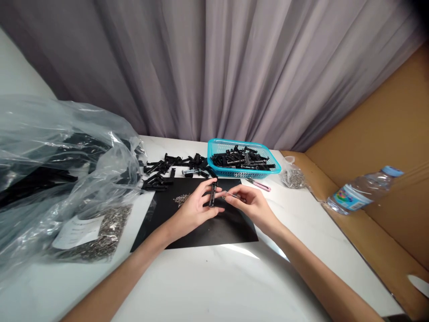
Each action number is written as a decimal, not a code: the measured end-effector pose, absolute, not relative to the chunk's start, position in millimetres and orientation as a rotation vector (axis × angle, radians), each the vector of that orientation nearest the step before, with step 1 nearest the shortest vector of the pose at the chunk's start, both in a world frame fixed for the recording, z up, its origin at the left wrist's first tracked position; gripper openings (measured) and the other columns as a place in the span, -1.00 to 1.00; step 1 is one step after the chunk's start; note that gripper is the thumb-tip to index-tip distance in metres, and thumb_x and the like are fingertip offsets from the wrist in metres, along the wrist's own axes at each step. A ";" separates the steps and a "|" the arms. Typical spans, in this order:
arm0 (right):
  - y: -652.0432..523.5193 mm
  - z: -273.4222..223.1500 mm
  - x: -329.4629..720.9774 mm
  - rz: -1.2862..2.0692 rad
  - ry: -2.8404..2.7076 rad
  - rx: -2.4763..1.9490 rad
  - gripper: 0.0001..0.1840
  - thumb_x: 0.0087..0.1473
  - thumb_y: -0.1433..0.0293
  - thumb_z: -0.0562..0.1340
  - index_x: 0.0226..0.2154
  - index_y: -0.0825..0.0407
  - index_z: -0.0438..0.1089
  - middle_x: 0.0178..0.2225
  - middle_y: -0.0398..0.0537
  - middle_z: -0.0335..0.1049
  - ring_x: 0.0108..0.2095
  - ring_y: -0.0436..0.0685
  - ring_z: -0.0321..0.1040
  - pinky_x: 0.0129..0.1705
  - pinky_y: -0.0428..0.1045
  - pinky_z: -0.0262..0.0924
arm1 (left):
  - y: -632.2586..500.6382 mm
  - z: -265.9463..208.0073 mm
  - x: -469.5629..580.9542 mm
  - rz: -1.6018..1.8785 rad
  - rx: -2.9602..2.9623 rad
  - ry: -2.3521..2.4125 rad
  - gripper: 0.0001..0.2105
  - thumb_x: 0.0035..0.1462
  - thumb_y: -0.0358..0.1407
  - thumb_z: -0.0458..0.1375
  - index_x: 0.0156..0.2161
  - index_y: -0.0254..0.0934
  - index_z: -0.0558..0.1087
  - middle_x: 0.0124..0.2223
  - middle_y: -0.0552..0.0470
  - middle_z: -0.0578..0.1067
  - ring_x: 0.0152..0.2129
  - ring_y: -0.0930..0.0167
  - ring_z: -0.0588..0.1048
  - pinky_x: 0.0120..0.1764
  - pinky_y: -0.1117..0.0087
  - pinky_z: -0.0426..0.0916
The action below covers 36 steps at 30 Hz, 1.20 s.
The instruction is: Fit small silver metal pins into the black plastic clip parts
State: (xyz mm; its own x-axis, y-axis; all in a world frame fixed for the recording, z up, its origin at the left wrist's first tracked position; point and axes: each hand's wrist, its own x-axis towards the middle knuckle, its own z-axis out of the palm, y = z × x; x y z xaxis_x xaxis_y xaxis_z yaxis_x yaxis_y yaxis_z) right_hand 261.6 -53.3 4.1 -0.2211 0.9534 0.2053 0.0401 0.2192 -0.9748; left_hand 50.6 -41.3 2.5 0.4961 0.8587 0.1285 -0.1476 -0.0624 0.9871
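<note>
My left hand (pixel 197 203) holds a narrow black plastic part (pixel 213 194) upright between its fingers, above a black mat (pixel 214 230). Close by on the right, my right hand (pixel 250 203) pinches a thin, shiny metal piece (pixel 233 195) between thumb and forefinger, its tip pointing toward the black part. The exact kind of the metal piece is too small to make out. Just left of the black part, a small heap of metal pieces (pixel 181 200) lies on the mat, partly hidden by my left hand.
A blue basket (pixel 244 171) of black parts stands at the back, with loose black parts (pixel 164 166) beside it. A pink-handled tool (pixel 261 185) lies before it. Bags of metal pieces (pixel 114 228) and a large plastic bag (pixel 67 120) fill the left. A water bottle (pixel 363 190) is at right.
</note>
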 end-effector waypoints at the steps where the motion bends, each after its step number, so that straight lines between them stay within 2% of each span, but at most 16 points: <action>1: -52.9 3.8 261.8 1.155 -1.516 -0.980 -0.69 0.10 0.11 0.43 -0.26 0.00 0.54 -0.27 -0.07 0.58 -0.30 0.11 0.45 -0.23 0.01 0.28 | -40.3 0.1 50.7 0.947 1.394 0.677 -0.32 0.10 -0.34 0.36 0.28 -0.06 0.22 0.18 -0.10 0.34 0.27 0.09 0.38 0.13 0.04 0.53; 4: -52.3 3.2 262.1 1.135 -1.523 -0.975 -0.70 0.12 0.11 0.42 -0.27 -0.01 0.53 -0.28 -0.08 0.57 -0.32 0.09 0.44 -0.25 0.00 0.27 | -38.5 -4.0 50.7 0.968 1.464 0.739 -0.32 0.11 -0.30 0.37 0.28 -0.06 0.21 0.18 -0.09 0.38 0.20 0.15 0.47 0.14 0.08 0.51; 7: -52.6 3.6 262.5 1.147 -1.502 -0.960 -0.71 0.11 0.12 0.43 -0.30 -0.01 0.52 -0.27 -0.09 0.57 -0.28 0.10 0.46 -0.21 0.01 0.28 | -39.5 -2.6 50.1 1.002 1.672 0.838 -0.32 0.09 -0.25 0.40 0.27 -0.10 0.25 0.09 -0.07 0.48 0.00 0.24 0.59 0.02 0.14 0.57; 10: -53.4 5.0 262.9 1.166 -1.489 -0.965 -0.72 0.08 0.13 0.45 -0.30 -0.01 0.54 -0.29 -0.10 0.56 -0.30 0.08 0.44 -0.23 -0.01 0.28 | -41.2 0.2 48.6 1.067 1.898 0.904 -0.34 0.07 -0.22 0.43 0.25 -0.14 0.30 -0.03 -0.02 0.55 -0.21 0.35 0.60 -0.10 0.22 0.58; 12: -54.0 5.5 262.9 1.201 -1.479 -0.969 -0.72 0.07 0.14 0.46 -0.29 -0.01 0.55 -0.29 -0.10 0.56 -0.31 0.07 0.44 -0.24 -0.01 0.28 | -41.4 1.0 47.5 1.103 1.986 0.919 -0.34 0.08 -0.22 0.42 0.25 -0.14 0.31 -0.06 0.00 0.56 -0.27 0.39 0.57 -0.15 0.27 0.57; 19: -56.1 4.6 261.9 1.276 -1.465 -0.999 -0.68 -0.03 0.13 0.51 -0.33 0.01 0.58 -0.32 -0.06 0.59 -0.31 0.12 0.47 -0.21 0.03 0.32 | -40.2 -1.2 47.0 1.116 2.063 0.935 -0.34 0.09 -0.26 0.41 0.26 -0.12 0.30 -0.06 0.03 0.57 -0.26 0.42 0.56 -0.20 0.35 0.55; 24: -55.8 4.6 261.2 1.227 -1.502 -0.989 -0.64 -0.05 0.09 0.52 -0.37 0.01 0.53 -0.37 -0.09 0.53 -0.37 0.09 0.43 -0.30 0.00 0.31 | -41.0 -2.0 47.7 1.089 2.076 0.930 -0.35 0.09 -0.23 0.42 0.26 -0.12 0.30 -0.05 0.03 0.57 -0.21 0.39 0.56 -0.19 0.34 0.54; 27: -55.8 5.6 261.5 1.211 -1.497 -0.951 -0.61 -0.07 0.13 0.54 -0.30 -0.01 0.48 -0.36 -0.12 0.52 -0.37 0.07 0.43 -0.35 -0.04 0.27 | -40.8 -1.1 48.0 1.066 2.083 0.941 -0.34 0.08 -0.21 0.43 0.25 -0.11 0.31 -0.05 0.03 0.57 -0.20 0.37 0.56 -0.18 0.32 0.53; 30: -58.6 8.5 262.7 1.139 -1.579 -0.973 -0.65 0.01 0.18 0.51 -0.23 -0.02 0.49 -0.34 -0.09 0.55 -0.37 0.07 0.43 -0.40 -0.05 0.21 | -41.0 0.2 47.3 1.065 2.101 0.951 -0.35 0.08 -0.24 0.42 0.26 -0.10 0.31 -0.05 0.04 0.57 -0.20 0.37 0.55 -0.19 0.32 0.52; 34: -67.1 14.4 264.4 0.786 -1.834 -0.984 -0.92 0.20 0.33 0.39 -0.23 -0.04 0.59 -0.26 -0.06 0.61 -0.37 0.06 0.36 -0.37 -0.02 0.21 | -42.4 2.5 44.5 1.118 2.147 0.925 -0.35 0.09 -0.28 0.42 0.26 -0.09 0.32 -0.07 0.04 0.53 -0.21 0.37 0.53 -0.22 0.34 0.51; 36: -71.5 17.1 264.8 0.653 -1.927 -0.920 -0.88 0.25 0.43 0.32 -0.18 -0.06 0.60 -0.23 -0.06 0.61 -0.32 0.09 0.38 -0.31 -0.01 0.25 | -42.8 4.1 42.8 1.146 2.190 0.928 -0.35 0.09 -0.29 0.42 0.26 -0.07 0.33 -0.09 0.06 0.50 -0.24 0.39 0.51 -0.22 0.35 0.51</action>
State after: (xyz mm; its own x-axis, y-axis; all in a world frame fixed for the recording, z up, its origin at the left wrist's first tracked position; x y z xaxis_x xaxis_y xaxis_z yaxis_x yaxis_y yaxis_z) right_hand 264.8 -71.5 17.1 -0.3410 0.8047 0.4859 0.3436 0.5878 -0.7324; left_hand 42.8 -42.8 4.1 0.4142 0.7559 0.5070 0.3388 -0.6451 0.6849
